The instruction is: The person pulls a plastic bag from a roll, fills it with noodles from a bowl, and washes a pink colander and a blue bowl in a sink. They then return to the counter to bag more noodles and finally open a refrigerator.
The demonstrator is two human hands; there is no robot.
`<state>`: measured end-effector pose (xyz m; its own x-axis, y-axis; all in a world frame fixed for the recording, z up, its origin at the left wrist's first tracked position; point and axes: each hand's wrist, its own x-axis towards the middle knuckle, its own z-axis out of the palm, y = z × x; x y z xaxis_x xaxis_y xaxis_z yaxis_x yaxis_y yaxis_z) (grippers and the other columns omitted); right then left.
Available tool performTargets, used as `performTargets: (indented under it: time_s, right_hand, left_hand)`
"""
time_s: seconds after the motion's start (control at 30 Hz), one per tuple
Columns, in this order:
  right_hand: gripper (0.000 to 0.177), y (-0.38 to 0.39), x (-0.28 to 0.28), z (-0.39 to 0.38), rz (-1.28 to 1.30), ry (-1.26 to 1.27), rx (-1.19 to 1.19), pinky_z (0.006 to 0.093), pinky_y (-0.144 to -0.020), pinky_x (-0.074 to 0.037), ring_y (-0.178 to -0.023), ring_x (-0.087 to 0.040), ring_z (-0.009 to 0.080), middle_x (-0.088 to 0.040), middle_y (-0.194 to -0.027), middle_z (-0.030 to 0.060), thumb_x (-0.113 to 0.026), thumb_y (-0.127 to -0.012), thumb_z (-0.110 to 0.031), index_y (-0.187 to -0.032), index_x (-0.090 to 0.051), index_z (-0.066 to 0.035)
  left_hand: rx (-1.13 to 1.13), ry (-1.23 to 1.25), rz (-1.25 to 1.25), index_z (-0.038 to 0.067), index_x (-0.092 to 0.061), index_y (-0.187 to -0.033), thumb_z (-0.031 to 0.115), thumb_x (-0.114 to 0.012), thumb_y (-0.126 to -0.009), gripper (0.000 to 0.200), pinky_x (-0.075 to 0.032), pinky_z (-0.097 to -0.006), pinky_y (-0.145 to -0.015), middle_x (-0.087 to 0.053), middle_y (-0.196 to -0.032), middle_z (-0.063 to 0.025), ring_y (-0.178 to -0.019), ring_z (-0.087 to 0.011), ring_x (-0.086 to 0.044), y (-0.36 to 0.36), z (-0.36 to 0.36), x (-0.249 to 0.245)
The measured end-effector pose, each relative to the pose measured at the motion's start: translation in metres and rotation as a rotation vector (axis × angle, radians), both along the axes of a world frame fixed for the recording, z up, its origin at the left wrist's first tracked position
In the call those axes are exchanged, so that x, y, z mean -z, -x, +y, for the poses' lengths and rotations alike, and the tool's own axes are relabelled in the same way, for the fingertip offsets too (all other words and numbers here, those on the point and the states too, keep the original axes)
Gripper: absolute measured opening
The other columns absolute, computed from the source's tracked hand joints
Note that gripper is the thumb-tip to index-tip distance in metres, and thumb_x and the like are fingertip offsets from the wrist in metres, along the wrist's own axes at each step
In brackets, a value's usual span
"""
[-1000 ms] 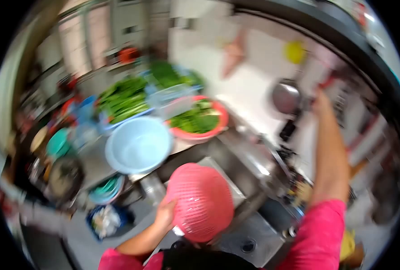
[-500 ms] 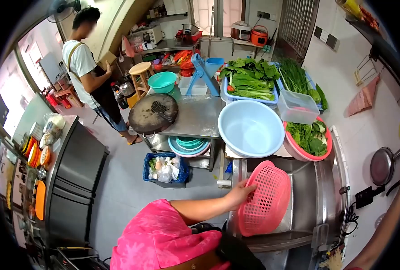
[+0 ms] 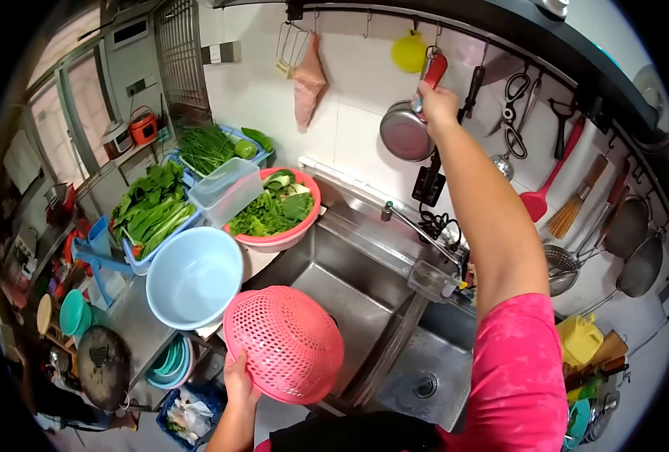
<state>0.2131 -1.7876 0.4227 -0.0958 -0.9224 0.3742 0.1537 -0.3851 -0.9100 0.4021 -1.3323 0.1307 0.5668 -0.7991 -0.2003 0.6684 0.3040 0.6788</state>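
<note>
My left hand (image 3: 240, 383) grips the rim of a pink plastic colander (image 3: 285, 346), thumb over the edge. The colander is tilted with its perforated underside towards me, above the near edge of the steel sink (image 3: 357, 301). My right arm reaches up to the wall rail. There my right hand (image 3: 438, 107) is closed around a red-handled utensil (image 3: 435, 69), its lower part hidden by the hand. A small frying pan (image 3: 407, 134) hangs right behind that hand. Left of the colander stands a light blue basin (image 3: 195, 279).
A pink basin of leafy greens (image 3: 274, 211), a clear plastic box (image 3: 225, 192) and a tray of greens (image 3: 150, 211) stand beyond the sink. Kitchen scissors (image 3: 514, 113), a red spatula (image 3: 549, 184) and strainers hang along the wall. A faucet (image 3: 425, 233) reaches over the sink.
My view has turned right towards the wall. The colander, still in my left hand, has tipped underside towards me. My right hand has come into view, raised to the hanging utensils.
</note>
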Motion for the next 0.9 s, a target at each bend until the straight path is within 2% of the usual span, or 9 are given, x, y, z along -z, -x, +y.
performTargets:
  time_s: [0.57,0.63,0.7,0.73,0.77,0.8,0.83,0.87,0.9]
  right_hand:
    - [0.017,-0.005,-0.028,-0.009,0.018,-0.07,0.053,0.0265,-0.04,-0.044,-0.052,-0.054,0.0133,-0.057,-0.067,0.0068,-0.058,-0.079,-0.016,-0.086,-0.054,-0.001]
    - [0.018,-0.004,-0.027,-0.007,0.066,-0.168,0.02,0.026,-0.046,-0.045,-0.055,-0.053,0.0125,-0.056,-0.069,0.004,-0.056,-0.079,-0.017,-0.09,-0.051,-0.003]
    - [0.023,0.0,-0.023,-0.004,0.021,-0.18,0.129,0.0338,-0.065,-0.05,-0.09,-0.05,0.0236,-0.052,-0.096,0.0123,-0.06,-0.074,-0.017,-0.093,-0.055,-0.005]
    - [0.033,0.016,-0.007,-0.035,-0.057,-0.107,-0.017,0.0384,-0.075,-0.047,-0.101,-0.043,0.0296,-0.047,-0.109,0.0124,-0.059,-0.075,-0.026,-0.101,-0.055,-0.007]
    - [0.045,0.027,-0.011,0.003,0.27,-0.087,-0.004,0.0421,-0.08,-0.043,-0.103,-0.043,0.0302,-0.047,-0.115,0.0099,-0.057,-0.075,-0.038,-0.11,-0.053,-0.009]
    - [0.054,0.051,-0.004,-0.046,0.441,-0.06,-0.05,0.0387,-0.084,-0.039,-0.105,-0.044,0.027,-0.048,-0.118,0.0073,-0.052,-0.076,-0.048,-0.114,-0.052,-0.011]
    - [0.053,0.05,-0.01,-0.036,0.601,0.188,0.2,0.0335,-0.083,-0.038,-0.1,-0.048,0.0224,-0.053,-0.109,0.0078,-0.05,-0.078,-0.049,-0.111,-0.053,-0.007]
    - [0.054,0.047,-0.017,-0.026,0.755,0.388,0.532,0.0283,-0.082,-0.037,-0.094,-0.051,0.0179,-0.058,-0.1,0.0084,-0.048,-0.08,-0.049,-0.108,-0.055,-0.003]
    - [0.051,0.034,-0.017,-0.009,0.554,0.226,0.436,0.0361,-0.078,-0.041,-0.095,-0.051,0.0236,-0.053,-0.105,0.0144,-0.053,-0.078,-0.042,-0.109,-0.05,-0.002]
  left_hand:
    - [0.004,0.005,0.038,0.004,-0.041,-0.115,0.011,-0.039,-0.088,0.028,-0.043,-0.0392,-0.084,-0.052,-0.109,-0.0115,-0.098,-0.0242,-0.052,0.002,0.001,-0.017]
    - [-0.02,0.0,0.022,0.005,-0.041,-0.116,0.01,-0.039,-0.087,0.029,-0.043,-0.0388,-0.084,-0.052,-0.11,-0.0115,-0.098,-0.0242,-0.052,0.002,0.003,-0.015]
    - [-0.002,0.047,0.022,0.003,-0.041,-0.117,0.007,-0.039,-0.086,0.031,-0.042,-0.0404,-0.086,-0.051,-0.11,-0.0139,-0.101,-0.025,-0.051,0.002,0.002,-0.02]
    - [0.0,-0.085,0.068,0.001,-0.041,-0.116,0.006,-0.04,-0.085,0.032,-0.043,-0.041,-0.086,-0.052,-0.108,-0.0147,-0.099,-0.0255,-0.052,-0.002,0.007,-0.015]
    - [0.031,-0.07,0.073,0.0,-0.042,-0.114,0.006,-0.042,-0.084,0.03,-0.044,-0.0408,-0.084,-0.054,-0.105,-0.0145,-0.097,-0.0252,-0.054,-0.004,0.01,-0.013]
    - [0.015,-0.08,0.082,0.0,-0.044,-0.113,0.01,-0.047,-0.084,0.031,-0.048,-0.0355,-0.076,-0.055,-0.102,-0.014,-0.088,-0.0226,-0.056,-0.008,0.01,0.011]
    - [-0.018,-0.22,0.051,-0.001,-0.046,-0.11,0.012,-0.049,-0.084,0.029,-0.047,-0.0319,-0.074,-0.056,-0.099,-0.0112,-0.087,-0.0199,-0.055,-0.007,0.009,0.016]
    - [-0.034,-0.1,0.06,0.001,-0.046,-0.11,0.011,-0.048,-0.085,0.027,-0.046,-0.0296,-0.073,-0.057,-0.095,-0.0088,-0.088,-0.0174,-0.054,-0.007,0.012,0.007]
    - [-0.074,-0.032,0.132,0.002,-0.045,-0.11,0.011,-0.047,-0.086,0.026,-0.047,-0.0299,-0.074,-0.056,-0.095,-0.0086,-0.087,-0.0171,-0.054,-0.009,0.014,0.005]
